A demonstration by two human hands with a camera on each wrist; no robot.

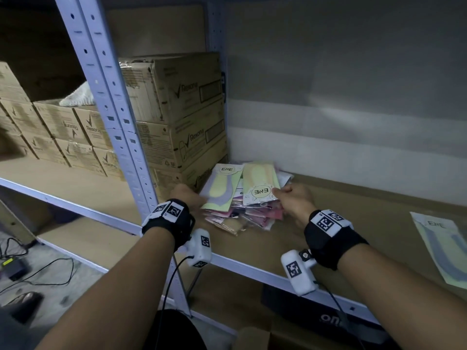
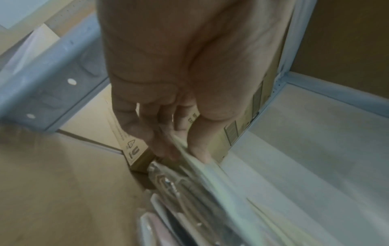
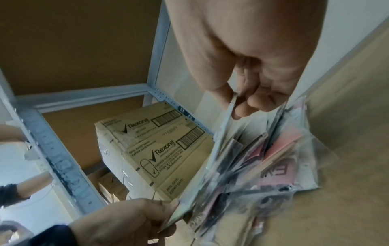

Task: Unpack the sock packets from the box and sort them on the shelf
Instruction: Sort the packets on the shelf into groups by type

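Note:
A pile of clear sock packets (image 1: 242, 213), mostly pink and dark, lies on the brown shelf board (image 1: 353, 213) next to stacked cartons. My left hand (image 1: 198, 198) pinches the near edge of a pale green and grey packet (image 1: 222, 189) on the pile's left. The left wrist view shows thumb and fingers of that hand (image 2: 183, 151) clamped on this packet's edge (image 2: 210, 179). My right hand (image 1: 280, 192) pinches a yellow packet (image 1: 260, 181) with a round ENE label, lifted off the pile. In the right wrist view the right hand (image 3: 233, 106) grips its thin edge above the pile (image 3: 277, 166).
Stacked Rexona cartons (image 1: 182, 114) stand just left of the pile, against a grey upright (image 1: 113, 102). One more pale packet (image 1: 439, 246) lies flat at the shelf's right end. More small cartons (image 1: 63, 132) fill the neighbouring bay. Cables (image 1: 30, 263) lie on the floor.

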